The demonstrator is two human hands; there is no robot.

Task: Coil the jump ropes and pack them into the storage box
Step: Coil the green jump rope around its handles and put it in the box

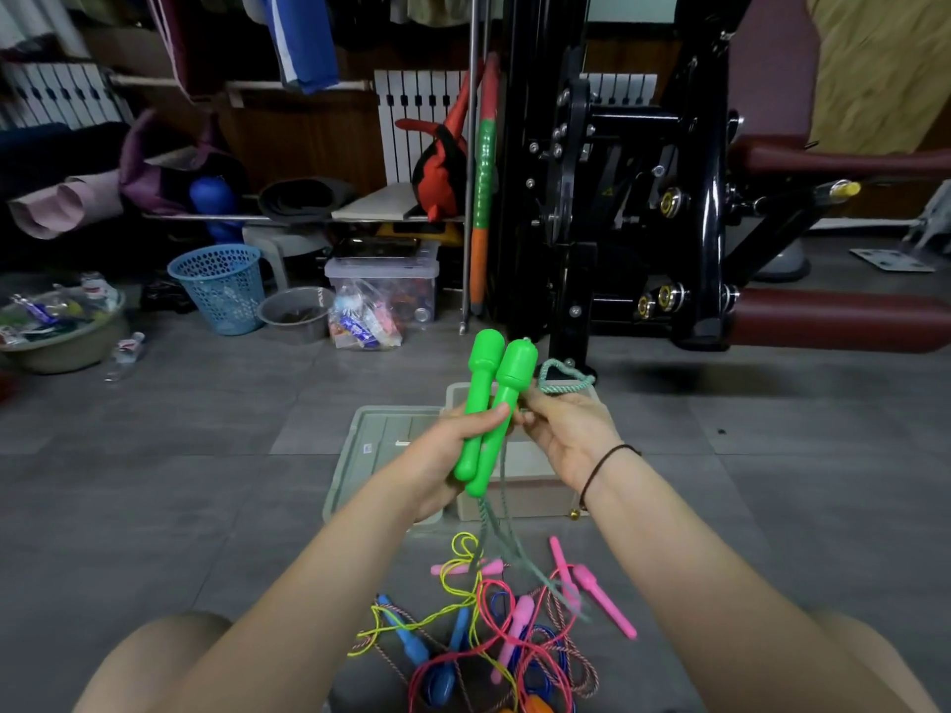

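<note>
Jump rope handles, left fingers clamped round them, right fingers pinching cord, grey tiled floor, gym machine behind

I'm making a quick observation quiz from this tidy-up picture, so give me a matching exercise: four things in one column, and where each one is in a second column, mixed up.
Things:
1. green handles
2. rope loop
3. pink handles
4. blue basket

Places:
A. lying on the floor among tangled ropes
B. gripped in the left hand
C. standing on the floor at the back, to the left
D. held by the right hand

Pairs: 1-B, 2-D, 3-A, 4-C
</note>
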